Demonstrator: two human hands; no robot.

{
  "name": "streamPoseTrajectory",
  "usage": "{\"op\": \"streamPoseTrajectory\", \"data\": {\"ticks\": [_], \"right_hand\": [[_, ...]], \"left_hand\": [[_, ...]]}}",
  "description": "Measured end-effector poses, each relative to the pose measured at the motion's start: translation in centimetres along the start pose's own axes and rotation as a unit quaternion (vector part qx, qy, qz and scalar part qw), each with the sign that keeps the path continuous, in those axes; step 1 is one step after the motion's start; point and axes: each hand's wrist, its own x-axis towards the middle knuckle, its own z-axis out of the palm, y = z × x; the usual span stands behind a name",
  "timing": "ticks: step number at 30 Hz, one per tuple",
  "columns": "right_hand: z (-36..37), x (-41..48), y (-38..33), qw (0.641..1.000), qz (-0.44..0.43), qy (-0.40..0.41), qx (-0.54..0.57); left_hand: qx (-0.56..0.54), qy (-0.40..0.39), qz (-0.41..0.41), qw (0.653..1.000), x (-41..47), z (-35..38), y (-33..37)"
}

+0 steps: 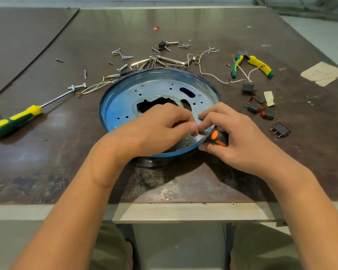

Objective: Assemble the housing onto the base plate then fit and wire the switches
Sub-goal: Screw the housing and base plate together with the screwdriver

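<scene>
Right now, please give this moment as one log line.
left hand: over plate, hold unclear | right hand: grips orange screwdriver | switches: loose on table

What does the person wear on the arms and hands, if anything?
Nothing: the left hand and right hand show no gloves, rings or watch. No sleeve covers the left forearm or right forearm. Olive trousers show below.

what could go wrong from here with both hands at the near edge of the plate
The left hand and right hand crowd one spot on the base plate; the screwdriver could slip onto a finger.
The blue housing sits on a narrower black part, so pressing near its rim may tip it.
</scene>
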Motion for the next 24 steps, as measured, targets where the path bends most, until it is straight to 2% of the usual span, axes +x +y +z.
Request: {"op": "streamPoseTrajectory", "data": {"ticks": [2,9,15,18,21,24], "right_hand": [[-0.1,0.0,0.0,1.0,0.002,0.003,-0.003],[-0.1,0.0,-0.3,1.0,0.004,0.001,-0.01],[-1.1,-0.2,-0.8,1.0,0.008,-0.015,0.008],[-2.6,-0.6,-1.2,0.991,-0.003,0.085,0.099],[-3.7,-0.8,-2.1,0.953,-0.021,0.229,0.199],[-4.5,-0.6,-2.7,0.9,-0.031,0.298,0.318]], "left_hand": [[-0.027,-0.007,-0.002,1.0,-0.1,-0.2,-0.1],[-0.018,-0.021,-0.033,0.999,0.1,-0.1,-0.3],[-0.061,0.041,-0.041,0.996,-0.1,-0.5,0.0],[-0.055,0.082,-0.024,0.995,-0.7,-0.9,0.4],[-0.029,0.12,0.015,0.992,-1.7,-1.7,0.6],[0.076,0.067,0.021,0.995,-2.2,-1.9,0.2]]}}
